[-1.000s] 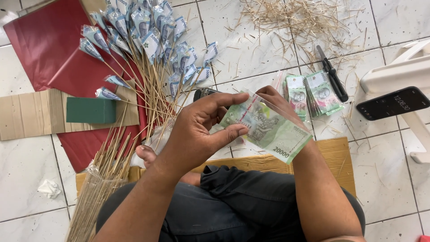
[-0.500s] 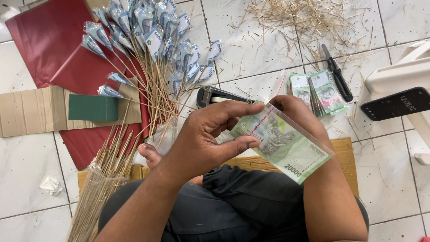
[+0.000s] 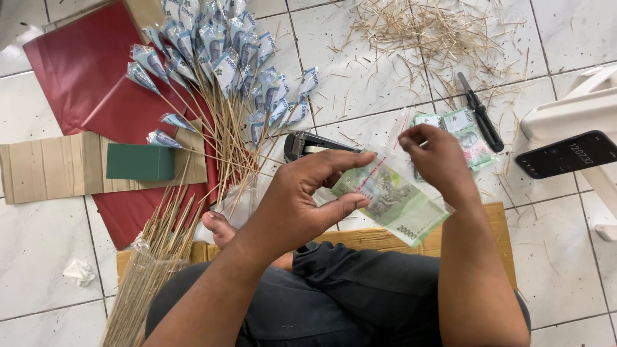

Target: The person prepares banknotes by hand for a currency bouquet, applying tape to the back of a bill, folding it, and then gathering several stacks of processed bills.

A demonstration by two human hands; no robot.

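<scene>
The left hand pinches the near edge of a green banknote in a clear plastic sleeve, thumb below and fingers on top. The right hand grips the sleeve's far corner at 1 o'clock, fingers closed on the plastic. The note sits at the centre of the view, above the person's lap.

At 11 o'clock lies a fan of skewers tipped with rolled blue banknotes, spread over red paper sheets. A black stapler lies just behind the left fingers. At 9 o'clock a green foam block rests on cardboard. Plain bamboo skewers stand bundled at 7 o'clock. At 2 o'clock are a stack of green notes, black scissors and a phone; stick trimmings litter the tiled floor at 12 o'clock.
</scene>
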